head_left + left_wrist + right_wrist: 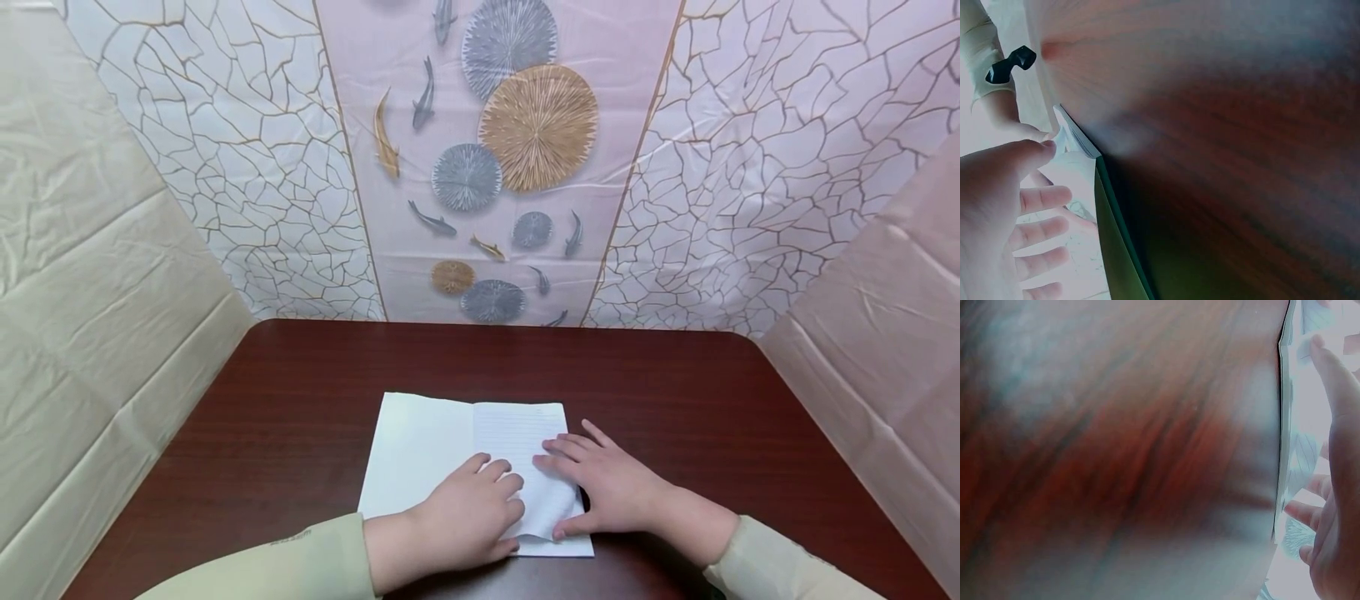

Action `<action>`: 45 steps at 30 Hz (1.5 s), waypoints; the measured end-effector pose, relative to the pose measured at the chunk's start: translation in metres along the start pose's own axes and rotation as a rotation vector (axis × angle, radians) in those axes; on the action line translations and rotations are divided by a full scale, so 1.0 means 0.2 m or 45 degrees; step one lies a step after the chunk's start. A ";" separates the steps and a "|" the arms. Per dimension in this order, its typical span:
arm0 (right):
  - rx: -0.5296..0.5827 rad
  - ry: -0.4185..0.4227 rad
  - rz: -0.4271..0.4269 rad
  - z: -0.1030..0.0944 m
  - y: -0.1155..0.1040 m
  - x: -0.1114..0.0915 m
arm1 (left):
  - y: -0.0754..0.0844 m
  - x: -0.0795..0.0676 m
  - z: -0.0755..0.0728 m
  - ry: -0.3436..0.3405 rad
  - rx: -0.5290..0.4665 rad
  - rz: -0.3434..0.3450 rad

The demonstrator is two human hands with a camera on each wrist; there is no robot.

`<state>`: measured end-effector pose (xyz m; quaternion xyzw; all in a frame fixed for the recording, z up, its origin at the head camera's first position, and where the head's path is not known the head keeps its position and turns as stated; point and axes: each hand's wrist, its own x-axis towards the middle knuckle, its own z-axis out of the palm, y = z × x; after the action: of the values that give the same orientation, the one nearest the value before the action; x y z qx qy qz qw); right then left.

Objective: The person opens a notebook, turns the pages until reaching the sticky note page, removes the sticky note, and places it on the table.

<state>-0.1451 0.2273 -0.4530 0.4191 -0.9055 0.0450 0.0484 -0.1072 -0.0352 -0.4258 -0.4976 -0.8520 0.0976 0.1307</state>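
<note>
An open notebook (420, 442) lies on the table, a blank page at its left and a lined page (510, 425) at its right. The lower part of that lined page is bent and raised off the sheets beneath. My left hand (468, 512) is over the lower middle of the notebook, fingers loosely bent on the lined page, thumb near the bottom edge. At the right edge, my right hand (615, 483) has its fingers spread on the page and its thumb (1332, 375) at the lower right corner. In the left wrist view, the left fingers (1047, 199) are spread apart.
The dark red-brown wooden table (322, 367) surrounds the notebook. Pale cloth walls (105, 333) rise at both sides, and a patterned cloth (270, 167) with fish and round leaves hangs behind. A small black device (1013, 64) is on the right sleeve.
</note>
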 end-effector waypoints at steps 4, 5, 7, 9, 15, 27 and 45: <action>-0.006 -0.017 0.013 0.00 0.00 -0.01 | 0.00 0.00 0.00 0.008 0.014 -0.001; -0.007 -0.020 0.015 -0.01 0.00 -0.01 | 0.01 0.00 -0.01 0.013 0.018 -0.002; -0.003 -0.021 0.015 -0.01 0.00 -0.02 | 0.01 0.00 -0.01 0.024 0.017 -0.004; 0.014 -0.008 0.007 -0.02 0.00 -0.02 | 0.01 -0.01 -0.01 0.035 0.007 -0.009; 0.040 0.059 -0.017 -0.05 0.00 -0.04 | 0.02 -0.02 0.01 0.109 -0.045 -0.066; 0.077 0.184 0.206 -0.12 0.05 -0.10 | 0.02 -0.06 0.00 0.202 -0.217 -0.309; 0.096 -0.119 0.223 -0.01 0.07 -0.09 | -0.15 -0.20 -0.13 0.439 -0.291 -0.607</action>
<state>-0.1444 0.2507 -0.4542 0.3416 -0.9376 0.0633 -0.0139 -0.1052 -0.0850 -0.3976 -0.3043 -0.9154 -0.1179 0.2358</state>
